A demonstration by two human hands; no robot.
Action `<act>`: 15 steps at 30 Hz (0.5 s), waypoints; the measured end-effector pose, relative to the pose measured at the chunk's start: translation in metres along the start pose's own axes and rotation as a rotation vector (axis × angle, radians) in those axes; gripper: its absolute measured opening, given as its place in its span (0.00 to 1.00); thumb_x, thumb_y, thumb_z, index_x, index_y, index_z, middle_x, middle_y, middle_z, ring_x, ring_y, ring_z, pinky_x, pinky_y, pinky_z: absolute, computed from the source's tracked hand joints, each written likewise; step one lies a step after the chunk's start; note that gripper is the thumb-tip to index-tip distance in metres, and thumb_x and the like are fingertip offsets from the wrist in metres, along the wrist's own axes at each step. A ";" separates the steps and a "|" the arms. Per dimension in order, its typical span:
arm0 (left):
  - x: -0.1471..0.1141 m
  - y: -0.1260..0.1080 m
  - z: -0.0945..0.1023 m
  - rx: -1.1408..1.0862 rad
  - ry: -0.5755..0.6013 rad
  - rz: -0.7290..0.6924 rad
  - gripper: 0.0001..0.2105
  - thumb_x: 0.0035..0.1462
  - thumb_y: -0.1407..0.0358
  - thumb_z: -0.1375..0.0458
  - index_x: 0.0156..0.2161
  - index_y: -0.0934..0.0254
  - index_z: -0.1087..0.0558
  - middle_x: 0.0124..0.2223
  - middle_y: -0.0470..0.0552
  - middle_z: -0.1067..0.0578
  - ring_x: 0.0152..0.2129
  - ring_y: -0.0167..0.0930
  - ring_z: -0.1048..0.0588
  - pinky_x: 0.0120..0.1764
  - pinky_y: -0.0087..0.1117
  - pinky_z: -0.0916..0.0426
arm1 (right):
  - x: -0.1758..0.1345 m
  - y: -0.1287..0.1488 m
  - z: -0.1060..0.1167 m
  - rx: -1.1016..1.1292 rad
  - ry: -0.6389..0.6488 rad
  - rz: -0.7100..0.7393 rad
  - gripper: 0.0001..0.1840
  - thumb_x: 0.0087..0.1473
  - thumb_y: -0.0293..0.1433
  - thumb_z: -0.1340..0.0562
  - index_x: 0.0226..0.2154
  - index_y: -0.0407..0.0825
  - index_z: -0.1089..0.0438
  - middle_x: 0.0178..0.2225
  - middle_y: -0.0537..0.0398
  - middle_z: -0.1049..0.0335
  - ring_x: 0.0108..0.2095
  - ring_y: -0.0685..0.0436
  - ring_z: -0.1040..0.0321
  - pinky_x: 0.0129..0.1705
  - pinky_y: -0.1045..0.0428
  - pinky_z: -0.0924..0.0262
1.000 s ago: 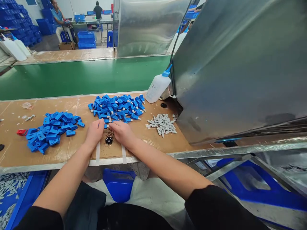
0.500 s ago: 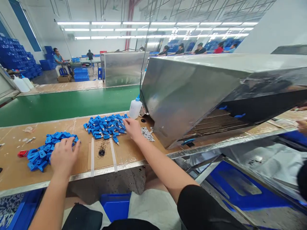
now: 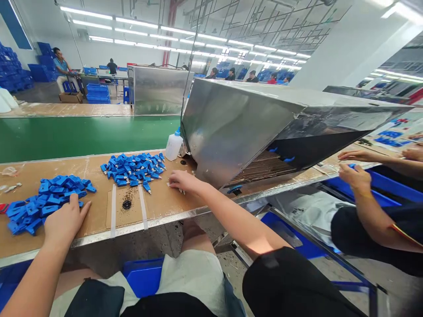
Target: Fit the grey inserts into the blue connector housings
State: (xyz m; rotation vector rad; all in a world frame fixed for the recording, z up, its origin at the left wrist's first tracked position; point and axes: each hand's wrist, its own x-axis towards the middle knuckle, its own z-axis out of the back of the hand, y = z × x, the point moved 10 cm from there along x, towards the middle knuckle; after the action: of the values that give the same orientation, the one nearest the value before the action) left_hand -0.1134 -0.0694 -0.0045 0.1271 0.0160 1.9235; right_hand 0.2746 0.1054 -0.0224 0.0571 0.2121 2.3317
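My left hand [image 3: 64, 222] rests at the near right side of a heap of blue plastic pieces [image 3: 54, 193], thumb and index finger apart, the index tip by one piece. My right hand [image 3: 184, 181] reaches down over small whitish-grey parts [image 3: 181, 191], fingers curled together; whatever lies between the fingertips is too small or hidden to make out. Between the hands lies a second heap of blue pieces with white tips [image 3: 132, 167]. In front of that heap are a black round grommet [image 3: 126, 204] and scattered dark specks on the cardboard.
A white squeeze bottle with a blue cap [image 3: 174, 145] stands behind my right hand. To the right a large metal hood [image 3: 241, 127] covers part of the bench. A green conveyor belt [image 3: 82, 136] runs behind. A co-worker's hands [image 3: 358, 176] are at work farther right.
My right hand has moved from the white-tipped heap down to the small grey parts. My left hand stays by its blue heap. The view has turned right, bringing in a co-worker's arms.
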 end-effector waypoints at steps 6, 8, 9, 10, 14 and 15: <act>0.008 -0.003 0.000 0.080 -0.061 0.003 0.30 0.70 0.49 0.64 0.62 0.72 0.41 0.30 0.61 0.23 0.30 0.49 0.20 0.31 0.38 0.32 | -0.010 0.014 0.020 0.202 -0.290 0.073 0.07 0.64 0.34 0.37 0.38 0.47 0.27 0.41 0.47 0.28 0.44 0.41 0.33 0.46 0.49 0.42; 0.008 0.001 0.002 0.083 -0.089 0.038 0.30 0.70 0.50 0.62 0.64 0.73 0.44 0.31 0.62 0.22 0.31 0.48 0.20 0.32 0.38 0.32 | -0.004 0.025 0.024 0.404 -0.334 0.068 0.10 0.67 0.36 0.41 0.38 0.48 0.28 0.37 0.51 0.27 0.38 0.44 0.32 0.41 0.50 0.41; 0.008 0.002 0.002 0.087 -0.094 0.054 0.30 0.70 0.50 0.62 0.65 0.73 0.44 0.32 0.62 0.22 0.31 0.47 0.20 0.32 0.37 0.32 | 0.001 0.034 0.023 0.513 -0.340 0.067 0.11 0.67 0.38 0.42 0.39 0.48 0.29 0.34 0.53 0.27 0.35 0.45 0.33 0.38 0.51 0.41; 0.009 0.002 0.002 0.095 -0.094 0.064 0.29 0.70 0.50 0.62 0.64 0.71 0.42 0.34 0.62 0.22 0.31 0.46 0.20 0.32 0.37 0.32 | 0.008 0.045 0.021 0.615 -0.344 0.075 0.12 0.67 0.39 0.42 0.39 0.49 0.29 0.32 0.55 0.28 0.32 0.46 0.33 0.36 0.52 0.41; 0.008 -0.003 0.000 0.154 -0.091 0.052 0.24 0.71 0.52 0.63 0.55 0.66 0.33 0.43 0.63 0.24 0.31 0.43 0.20 0.29 0.34 0.33 | 0.038 0.108 0.012 0.844 -0.421 0.217 0.16 0.67 0.42 0.42 0.39 0.49 0.26 0.35 0.53 0.26 0.36 0.45 0.31 0.40 0.51 0.38; 0.006 -0.003 -0.001 0.162 -0.093 0.049 0.24 0.71 0.53 0.63 0.54 0.65 0.32 0.46 0.63 0.24 0.31 0.41 0.21 0.29 0.34 0.33 | 0.044 0.122 0.009 0.863 -0.438 0.266 0.16 0.68 0.42 0.43 0.39 0.49 0.26 0.36 0.52 0.26 0.38 0.45 0.30 0.42 0.50 0.37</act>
State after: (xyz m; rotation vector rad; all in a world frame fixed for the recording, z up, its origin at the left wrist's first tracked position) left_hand -0.1131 -0.0625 -0.0050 0.3281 0.1077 1.9622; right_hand 0.1584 0.0546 0.0062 1.0551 1.0109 2.2377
